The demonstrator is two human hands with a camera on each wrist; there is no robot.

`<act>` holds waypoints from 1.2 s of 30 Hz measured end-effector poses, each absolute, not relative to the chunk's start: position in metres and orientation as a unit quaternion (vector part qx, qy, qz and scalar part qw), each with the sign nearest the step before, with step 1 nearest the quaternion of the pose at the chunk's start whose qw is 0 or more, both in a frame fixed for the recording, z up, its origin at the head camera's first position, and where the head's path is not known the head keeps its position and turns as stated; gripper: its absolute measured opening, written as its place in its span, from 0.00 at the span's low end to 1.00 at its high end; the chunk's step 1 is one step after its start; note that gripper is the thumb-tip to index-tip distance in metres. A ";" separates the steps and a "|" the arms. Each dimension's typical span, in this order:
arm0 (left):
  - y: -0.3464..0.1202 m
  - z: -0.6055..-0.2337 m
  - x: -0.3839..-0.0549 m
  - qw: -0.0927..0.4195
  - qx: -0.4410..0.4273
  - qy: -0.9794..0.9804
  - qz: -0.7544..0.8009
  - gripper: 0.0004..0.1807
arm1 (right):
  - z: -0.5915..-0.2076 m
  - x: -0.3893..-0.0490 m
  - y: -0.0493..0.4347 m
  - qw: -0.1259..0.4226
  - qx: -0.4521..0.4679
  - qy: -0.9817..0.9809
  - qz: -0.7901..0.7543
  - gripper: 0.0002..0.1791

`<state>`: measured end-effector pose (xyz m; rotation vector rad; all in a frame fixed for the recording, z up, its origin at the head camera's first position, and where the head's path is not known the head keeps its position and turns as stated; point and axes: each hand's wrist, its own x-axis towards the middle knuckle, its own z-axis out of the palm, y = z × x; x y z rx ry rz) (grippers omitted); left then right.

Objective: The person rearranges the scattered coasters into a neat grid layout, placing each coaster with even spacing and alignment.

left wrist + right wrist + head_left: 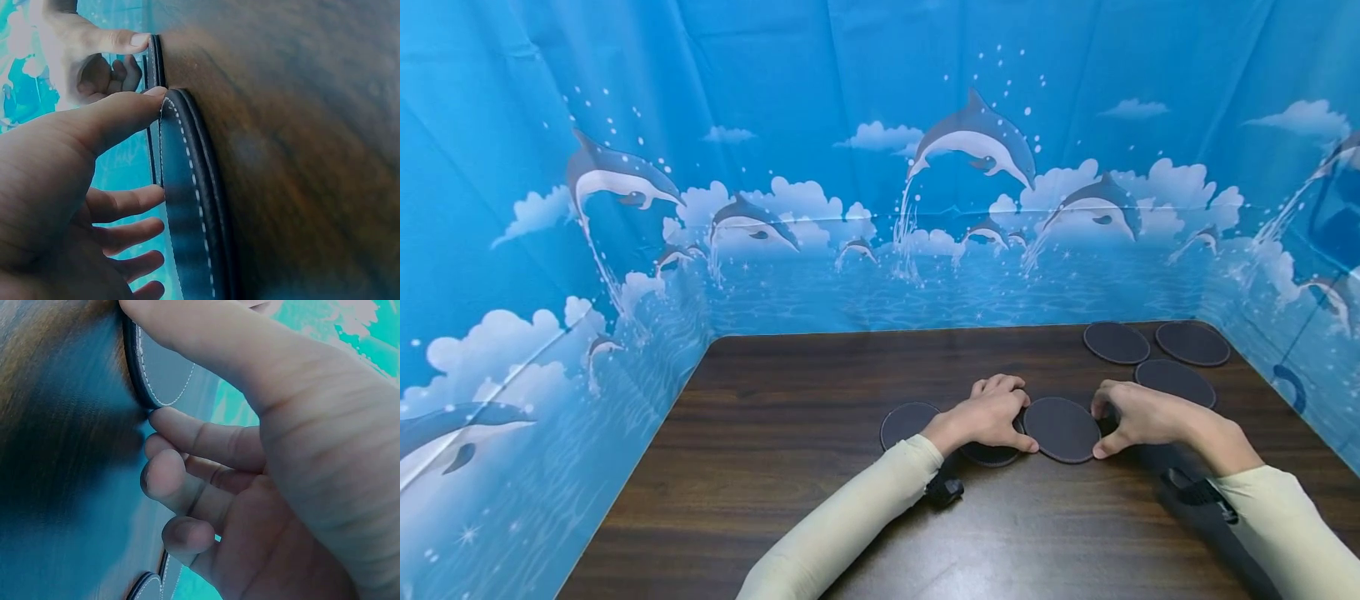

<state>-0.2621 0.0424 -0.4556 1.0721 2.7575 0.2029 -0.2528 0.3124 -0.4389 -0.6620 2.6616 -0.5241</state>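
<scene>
Held flat just right of center in the lower half of the frame, between two bare hands: a round, dark, leather-like disc with pale edge stitching (1062,429), lying on a dark brown wood-grain tabletop (715,483). At its left rim, the left hand (988,415), fingers spread, thumb and forefinger at the edge; at its right rim, the right hand (1146,414), thumb and forefinger gripping, remaining fingers loosely curled. Flanked on both sides this way, apparently to keep it lined up beside a matching dark disc (991,456) partly hidden beneath the left hand, with another dark disc (906,423) farther left, as if in a row. Clustered at right of frame, toward the tabletop's far corner, probably to leave working room: three more dark discs (1175,382).
</scene>
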 end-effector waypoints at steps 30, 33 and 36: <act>0.035 -0.434 -0.268 0.051 0.351 0.926 0.132 0.41 | -0.421 -0.253 0.352 0.128 -0.240 0.928 -0.254 0.41; 0.035 -0.432 -0.268 0.046 0.351 0.923 0.149 0.41 | -0.420 -0.251 0.360 0.108 -0.238 0.929 -0.261 0.42; 0.036 -0.431 -0.269 0.038 0.352 0.921 0.163 0.40 | -0.421 -0.250 0.366 0.086 -0.231 0.935 -0.257 0.41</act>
